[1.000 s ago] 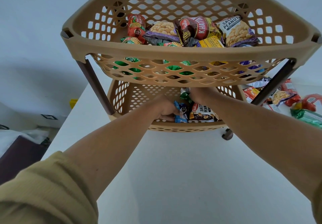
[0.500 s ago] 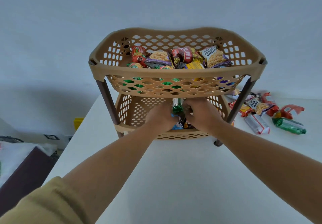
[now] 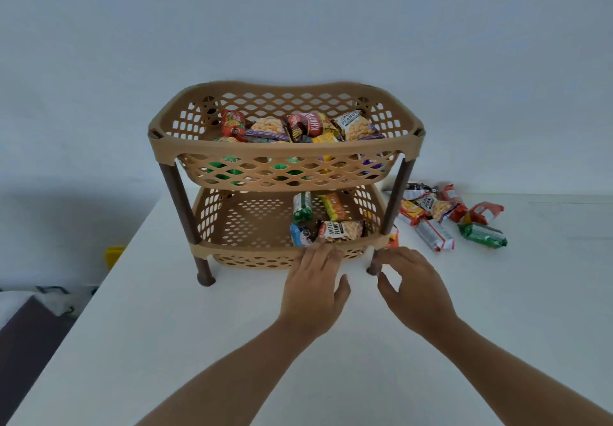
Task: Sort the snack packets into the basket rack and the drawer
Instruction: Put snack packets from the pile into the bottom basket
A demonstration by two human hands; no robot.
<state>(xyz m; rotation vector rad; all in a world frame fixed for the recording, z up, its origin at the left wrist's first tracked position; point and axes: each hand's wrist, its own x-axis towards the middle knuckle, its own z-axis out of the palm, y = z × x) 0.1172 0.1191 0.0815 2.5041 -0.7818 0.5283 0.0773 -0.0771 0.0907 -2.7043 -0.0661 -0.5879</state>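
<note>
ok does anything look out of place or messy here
Nothing looks spilled or broken. A pile of packets lies unsorted on the table beside the rack. One orange packet sits outside the lower basket, against the leg nearest the pile.

- I count one basket rack point(image 3: 285, 152) on the desk point(image 3: 199, 342), with two tiers and two brown front legs in plain sight.
- Lower tier: four packets, namely a green packet point(image 3: 302, 207), an orange packet point(image 3: 335, 206), a blue packet point(image 3: 300, 235) and a salted peanuts packet point(image 3: 345, 230).
- Upper tier: one heap of packets point(image 3: 308, 125); I make out at least five on top but cannot tell the total.
- Toward the desk's right edge: seven loose packets point(image 3: 434, 238).
- Two hands: left hand point(image 3: 313, 293), right hand point(image 3: 414, 289).
</note>
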